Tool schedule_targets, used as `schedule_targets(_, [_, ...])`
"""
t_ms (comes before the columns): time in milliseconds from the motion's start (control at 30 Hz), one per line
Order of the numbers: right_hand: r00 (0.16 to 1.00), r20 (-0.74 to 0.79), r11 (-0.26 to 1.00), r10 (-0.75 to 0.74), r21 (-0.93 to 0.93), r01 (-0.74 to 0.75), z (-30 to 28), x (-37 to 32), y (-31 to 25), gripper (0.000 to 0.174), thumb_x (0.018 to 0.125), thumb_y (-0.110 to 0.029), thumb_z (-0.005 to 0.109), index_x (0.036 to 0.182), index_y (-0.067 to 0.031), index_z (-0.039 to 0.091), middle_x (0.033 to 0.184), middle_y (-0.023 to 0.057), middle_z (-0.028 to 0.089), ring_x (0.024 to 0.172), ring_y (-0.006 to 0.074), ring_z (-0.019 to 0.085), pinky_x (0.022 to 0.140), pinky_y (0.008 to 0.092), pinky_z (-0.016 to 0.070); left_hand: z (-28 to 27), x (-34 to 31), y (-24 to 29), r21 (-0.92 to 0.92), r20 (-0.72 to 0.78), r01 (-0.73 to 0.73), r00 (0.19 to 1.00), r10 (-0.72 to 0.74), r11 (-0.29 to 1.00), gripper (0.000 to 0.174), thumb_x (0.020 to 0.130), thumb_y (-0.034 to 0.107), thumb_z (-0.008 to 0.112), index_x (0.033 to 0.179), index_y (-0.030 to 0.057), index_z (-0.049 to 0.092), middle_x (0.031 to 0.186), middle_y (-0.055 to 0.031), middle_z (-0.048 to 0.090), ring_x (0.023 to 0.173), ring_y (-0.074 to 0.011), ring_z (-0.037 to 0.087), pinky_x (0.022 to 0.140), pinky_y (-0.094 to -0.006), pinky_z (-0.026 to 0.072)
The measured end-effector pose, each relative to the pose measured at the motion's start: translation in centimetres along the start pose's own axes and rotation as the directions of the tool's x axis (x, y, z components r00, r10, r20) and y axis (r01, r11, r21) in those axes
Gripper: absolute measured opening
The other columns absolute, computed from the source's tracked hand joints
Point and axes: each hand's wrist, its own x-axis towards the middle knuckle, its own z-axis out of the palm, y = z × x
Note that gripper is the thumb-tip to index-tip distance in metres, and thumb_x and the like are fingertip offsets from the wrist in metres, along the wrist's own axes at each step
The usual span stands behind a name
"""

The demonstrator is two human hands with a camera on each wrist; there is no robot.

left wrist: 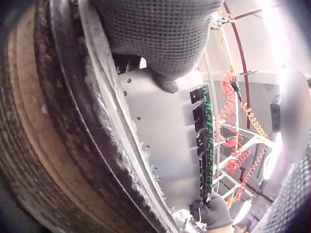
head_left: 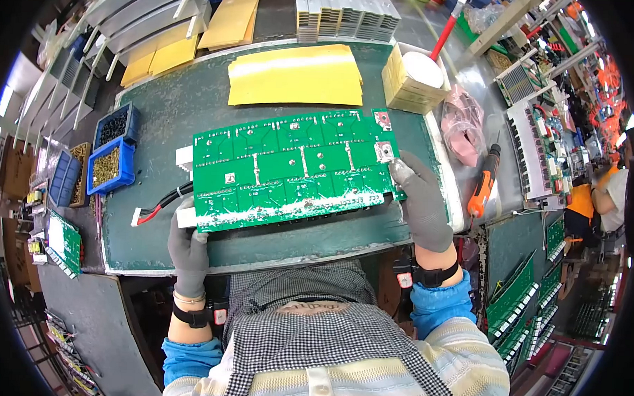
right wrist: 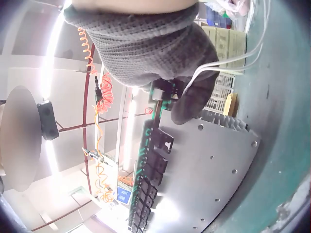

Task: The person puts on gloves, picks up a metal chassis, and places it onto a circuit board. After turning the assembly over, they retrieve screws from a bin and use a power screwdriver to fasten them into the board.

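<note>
A large green circuit board (head_left: 293, 168) lies solder side up over the green mat (head_left: 166, 109), with an aluminium plate (left wrist: 165, 145) fixed beneath it. My left hand (head_left: 187, 244), in a grey glove, grips the board's near left corner. My gloved right hand (head_left: 420, 201) grips its right edge. In the left wrist view black components (left wrist: 200, 121) line the board's edge, and the right hand's glove (left wrist: 214, 213) shows at the far end. In the right wrist view my fingers (right wrist: 194, 97) pinch the board's edge (right wrist: 146, 160) above the plate (right wrist: 204, 174).
Yellow sheets (head_left: 293, 75) and a stack of pads (head_left: 408, 82) lie at the mat's far side. Blue bins of screws (head_left: 110, 164) stand at left. An orange screwdriver (head_left: 484, 184) and a pink bag (head_left: 463, 123) lie at right. Red and black wires (head_left: 159, 206) trail left.
</note>
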Motion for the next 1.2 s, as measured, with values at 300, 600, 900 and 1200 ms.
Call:
schedule_targets(300, [0.999,0.026,0.999,0.019,0.048,-0.020,0.3,0.0,-0.1,0.031,0.093,-0.023,0.052,0.112,0.0002,0.061,0.088,0.0030,0.061,0.076,0.0090,0.054,0.066,0.0239,0.0439,-0.3,0.0,0.1,-0.017,0.036,0.007,0.999,-0.007,1.000,0.067,0.092,0.044,0.061,0.132,-0.0058,0.045,0.126,-0.0133,0.055,0.115,-0.0203,0.053,0.098,-0.0337,0.0412])
schedule_targets(600, [0.999,0.015,0.998,0.030,0.055,-0.031,0.2,-0.1,0.0,0.034,0.093,-0.022,0.052,0.115,0.0012,0.061,0.093,0.0026,0.062,0.083,0.0091,0.055,0.072,0.0233,0.0434,0.0,0.3,0.7,0.026,0.006,-0.025,1.000,0.025,0.999,0.063,0.093,0.041,0.060,0.132,-0.0055,0.046,0.129,-0.0133,0.054,0.116,-0.0211,0.053,0.099,-0.0343,0.0413])
schedule_targets(900, [1.000,-0.007,0.998,0.023,0.061,-0.022,0.6,-0.1,0.2,0.032,0.093,-0.023,0.054,0.114,-0.0008,0.062,0.093,0.0023,0.062,0.080,0.0072,0.055,0.064,0.0224,0.0434,0.1,0.5,1.3,0.057,0.000,-0.024,1.000,0.024,0.998,0.056,0.093,0.032,0.058,0.132,-0.0061,0.046,0.125,-0.0131,0.057,0.114,-0.0204,0.054,0.098,-0.0335,0.0414])
schedule_targets(1200, [0.999,-0.023,0.999,-0.039,0.005,0.039,1.1,0.0,0.3,0.033,0.094,-0.025,0.051,0.114,-0.0001,0.061,0.088,0.0012,0.061,0.073,0.0072,0.054,0.061,0.0220,0.0424,0.2,0.7,1.8,-0.052,0.018,-0.011,1.000,0.012,0.999,0.050,0.092,0.019,0.059,0.133,-0.0067,0.045,0.122,-0.0114,0.059,0.111,-0.0174,0.056,0.097,-0.0315,0.0433])
